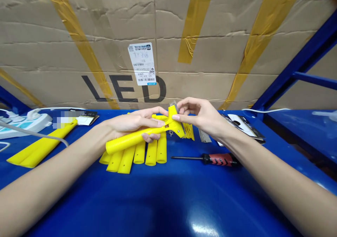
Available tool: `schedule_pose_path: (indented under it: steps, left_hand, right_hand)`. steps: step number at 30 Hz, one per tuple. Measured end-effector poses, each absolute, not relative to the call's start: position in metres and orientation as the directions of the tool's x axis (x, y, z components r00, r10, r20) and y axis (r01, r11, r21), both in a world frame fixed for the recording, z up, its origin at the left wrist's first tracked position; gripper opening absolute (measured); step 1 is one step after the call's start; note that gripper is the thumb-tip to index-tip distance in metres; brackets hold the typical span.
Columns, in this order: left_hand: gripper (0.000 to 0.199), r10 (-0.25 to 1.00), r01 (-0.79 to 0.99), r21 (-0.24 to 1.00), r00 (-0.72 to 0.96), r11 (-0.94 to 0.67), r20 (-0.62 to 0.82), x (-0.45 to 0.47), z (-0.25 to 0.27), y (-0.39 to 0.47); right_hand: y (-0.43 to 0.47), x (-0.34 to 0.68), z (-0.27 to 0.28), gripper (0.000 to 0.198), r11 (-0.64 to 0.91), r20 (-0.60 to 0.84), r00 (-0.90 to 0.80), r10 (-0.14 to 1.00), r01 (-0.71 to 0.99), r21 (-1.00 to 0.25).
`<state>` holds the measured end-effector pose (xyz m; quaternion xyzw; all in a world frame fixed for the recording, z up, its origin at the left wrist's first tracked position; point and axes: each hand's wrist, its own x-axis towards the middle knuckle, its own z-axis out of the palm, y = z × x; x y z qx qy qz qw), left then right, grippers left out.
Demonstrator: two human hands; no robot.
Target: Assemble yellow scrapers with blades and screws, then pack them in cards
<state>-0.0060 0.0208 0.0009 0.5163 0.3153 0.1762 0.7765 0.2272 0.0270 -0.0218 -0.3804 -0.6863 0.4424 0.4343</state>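
Observation:
My left hand (134, 121) is wrapped round the handle of a yellow plastic scraper (137, 137), whose wide head points right and away. At that head, my right hand (198, 112) pinches the edge with thumb and fingers, where a clear strip like a blade cover (173, 105) runs along it. A screw shows in the scraper's head. Beneath my left hand lie several yellow handles (150, 154) side by side, their hollow ends facing me. Small metal screws (171, 133) rest just below the scraper's head, and thin yellow pieces (189, 131) lie to its right.
A screwdriver (218, 159) with a red and black grip lies on the blue table (168, 202). Another yellow scraper-like piece (43, 146) and a white power strip (34, 124) are at left. Printed packaging (246, 126) lies at right. A large cardboard box (118, 30) stands behind.

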Motion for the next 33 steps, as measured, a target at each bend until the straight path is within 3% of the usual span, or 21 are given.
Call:
schedule_pose_path:
  steps: [6, 12, 22, 33]
  left_hand:
    - [0.025, 0.593, 0.051, 0.911, 0.744, 0.41, -0.308, -0.006, -0.001, 0.02]
    - [0.03, 0.611, 0.026, 0.888, 0.717, 0.459, -0.336, -0.003, -0.003, 0.018]
    - [0.025, 0.573, -0.037, 0.858, 0.759, 0.513, -0.31, -0.003, -0.004, 0.02]
    - [0.028, 0.577, -0.037, 0.868, 0.761, 0.496, -0.297, -0.002, -0.004, 0.021]
  right_hand:
    - [0.028, 0.226, -0.023, 0.034, 0.3, 0.253, -0.292, 0.923, 0.129, -0.945]
    - [0.028, 0.227, -0.023, 0.032, 0.468, 0.385, -0.375, 0.843, 0.161, -0.869]
    - [0.028, 0.228, -0.038, 0.038, 0.72, 0.655, -0.307, 0.691, 0.377, -0.582]
    - [0.028, 0.231, -0.038, 0.037, 0.734, 0.66, -0.322, 0.679, 0.31, -0.604]
